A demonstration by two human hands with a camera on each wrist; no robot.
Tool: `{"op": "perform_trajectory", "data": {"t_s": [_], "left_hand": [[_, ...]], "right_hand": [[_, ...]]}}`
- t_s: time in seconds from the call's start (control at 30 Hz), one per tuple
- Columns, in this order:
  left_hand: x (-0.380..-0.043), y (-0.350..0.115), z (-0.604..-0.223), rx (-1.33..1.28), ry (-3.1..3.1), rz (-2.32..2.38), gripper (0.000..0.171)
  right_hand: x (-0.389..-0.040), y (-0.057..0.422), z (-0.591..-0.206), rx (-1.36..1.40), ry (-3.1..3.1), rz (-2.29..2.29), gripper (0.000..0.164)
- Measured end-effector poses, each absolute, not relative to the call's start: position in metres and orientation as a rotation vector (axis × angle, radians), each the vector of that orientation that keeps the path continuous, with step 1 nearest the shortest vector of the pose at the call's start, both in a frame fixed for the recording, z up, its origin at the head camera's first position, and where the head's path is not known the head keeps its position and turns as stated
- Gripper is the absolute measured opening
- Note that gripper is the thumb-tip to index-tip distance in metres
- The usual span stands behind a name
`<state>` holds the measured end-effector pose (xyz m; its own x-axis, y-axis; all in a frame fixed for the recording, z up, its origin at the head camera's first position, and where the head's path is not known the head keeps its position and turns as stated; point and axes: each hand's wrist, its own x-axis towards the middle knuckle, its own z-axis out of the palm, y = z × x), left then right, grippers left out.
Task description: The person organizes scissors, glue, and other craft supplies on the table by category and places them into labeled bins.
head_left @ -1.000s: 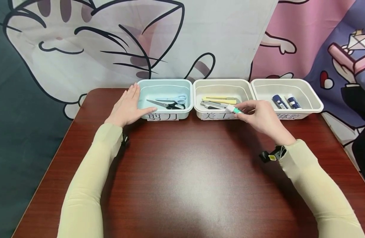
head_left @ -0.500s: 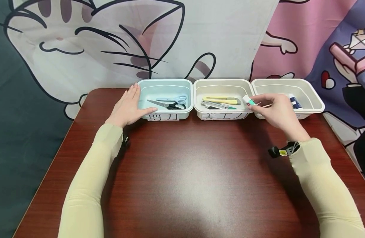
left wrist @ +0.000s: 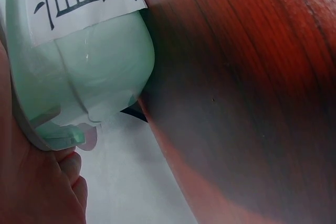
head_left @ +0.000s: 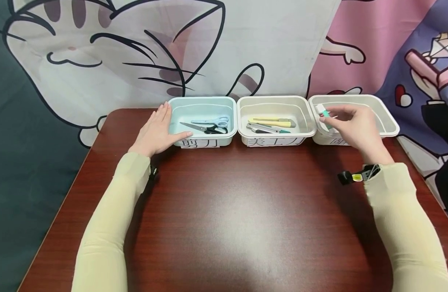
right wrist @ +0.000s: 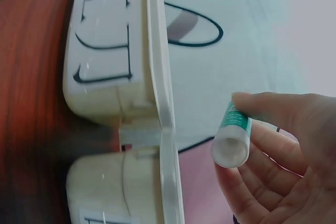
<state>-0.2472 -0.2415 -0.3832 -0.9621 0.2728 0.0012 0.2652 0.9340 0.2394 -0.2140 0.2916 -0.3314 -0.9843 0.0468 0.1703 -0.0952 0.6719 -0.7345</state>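
My right hand (head_left: 359, 125) pinches a glue stick (head_left: 324, 112) between thumb and fingers, above the left end of the right-hand white bin (head_left: 388, 121). In the right wrist view the glue stick (right wrist: 236, 124) has a green printed label and a white end turned towards the camera. The hand hides most of that bin's inside. My left hand (head_left: 154, 129) rests with straight fingers against the left end of the light blue bin (head_left: 202, 106), its thumb along the front rim. Light blue scissors (head_left: 213, 121) and black-handled scissors (head_left: 209, 129) lie in the blue bin.
Between them stands a cream bin (head_left: 271, 107) holding a yellow box cutter (head_left: 269, 122) and several grey cutters (head_left: 266, 129). All the bins carry paper labels in front and stand along the back of the brown table (head_left: 224, 211), before a printed cloth (head_left: 275, 44).
My right hand has moved right with the glue stick, from above the cream bin to above the right-hand bin, covering the blue glue sticks seen there earlier. My left hand stays put.
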Motion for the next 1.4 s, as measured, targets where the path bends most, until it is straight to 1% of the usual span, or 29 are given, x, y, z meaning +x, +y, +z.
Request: {"op": "perform_trajectory", "data": {"t_s": [0.53,0.83,1.2,1.4], "left_hand": [[-0.248,-0.241,-0.381,0.428,3.057,0.374,0.119],[-0.246,-0.24,-0.38,0.439,3.057,0.375,0.118],[-0.245,-0.239,-0.378,0.428,3.054,0.367,0.119],[-0.244,-0.239,-0.378,0.429,3.059,0.369,0.119]], "right_hand": [[-0.241,0.318,-0.331,-0.107,-2.649,1.282,0.037],[-0.256,0.326,-0.339,-0.19,-2.729,1.31,0.045],[-0.266,0.329,-0.351,-0.218,-2.819,1.161,0.054],[-0.266,0.329,-0.352,-0.299,-2.851,1.083,0.073]]}}
